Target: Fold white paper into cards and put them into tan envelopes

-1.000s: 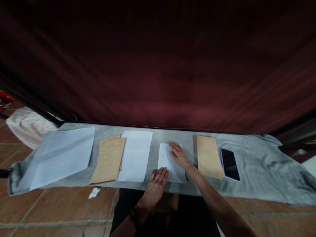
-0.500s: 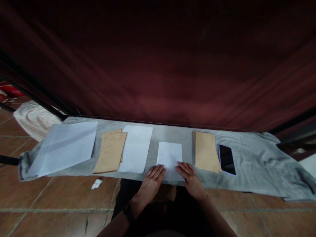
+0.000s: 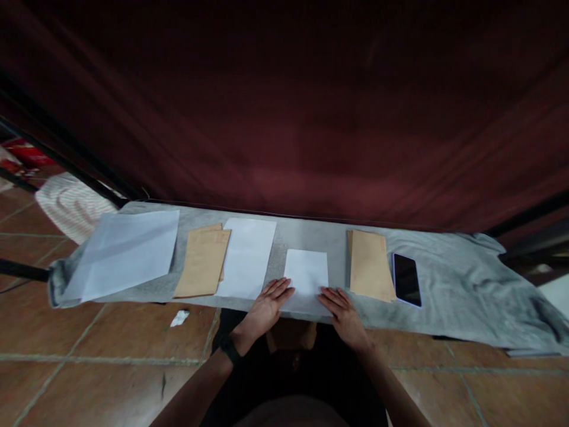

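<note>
While both hands lie flat at its near edge, the small white sheet (image 3: 306, 274) sits on the grey cloth (image 3: 448, 284), long axis running away from the person. Left hand (image 3: 265, 305) on the near-left corner, right hand (image 3: 341, 307) on the near-right, fingers straight and loosely together, pinching nothing. Sheet lies just beyond the fingertips, both hands equally near.

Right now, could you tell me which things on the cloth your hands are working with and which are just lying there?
In hand:
- small white sheet, near edge under both hands
- left hand, flat on its left corner
- right hand, flat on its right corner

Lying about:
- brown envelopes beside the phone
- brown envelopes, left stack
- white sheet
- large creased sheet
- grey cloth
</note>
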Demonstrator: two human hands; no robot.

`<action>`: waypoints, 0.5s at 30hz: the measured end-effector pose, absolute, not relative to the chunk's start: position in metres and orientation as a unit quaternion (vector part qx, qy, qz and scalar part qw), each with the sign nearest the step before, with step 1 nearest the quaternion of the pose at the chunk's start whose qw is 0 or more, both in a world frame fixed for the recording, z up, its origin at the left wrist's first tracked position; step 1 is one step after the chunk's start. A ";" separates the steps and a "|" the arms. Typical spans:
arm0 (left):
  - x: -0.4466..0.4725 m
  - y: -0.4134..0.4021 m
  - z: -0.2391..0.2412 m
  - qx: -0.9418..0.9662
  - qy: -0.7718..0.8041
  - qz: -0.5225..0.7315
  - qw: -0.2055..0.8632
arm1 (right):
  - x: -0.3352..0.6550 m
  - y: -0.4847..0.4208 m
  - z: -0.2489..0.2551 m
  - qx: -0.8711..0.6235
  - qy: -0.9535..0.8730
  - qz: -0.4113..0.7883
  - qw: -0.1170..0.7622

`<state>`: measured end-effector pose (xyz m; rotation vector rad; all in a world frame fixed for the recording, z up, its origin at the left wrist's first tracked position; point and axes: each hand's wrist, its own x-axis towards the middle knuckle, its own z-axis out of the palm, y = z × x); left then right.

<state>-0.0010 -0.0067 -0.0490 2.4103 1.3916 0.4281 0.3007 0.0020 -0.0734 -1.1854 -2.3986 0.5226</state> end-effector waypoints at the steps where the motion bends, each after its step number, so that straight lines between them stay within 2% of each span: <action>1: 0.000 -0.009 -0.049 0.845 0.485 0.158 0.163 | 0.301 0.002 -0.074 -0.425 -0.858 0.192 0.216; 8: 0.006 -0.006 -0.050 0.767 0.536 0.296 0.194 | 0.301 0.012 -0.071 -0.453 -0.816 0.221 0.284; 15: 0.014 -0.010 -0.043 0.711 0.605 0.282 0.220 | 0.290 0.011 -0.073 -0.536 -0.778 0.181 0.274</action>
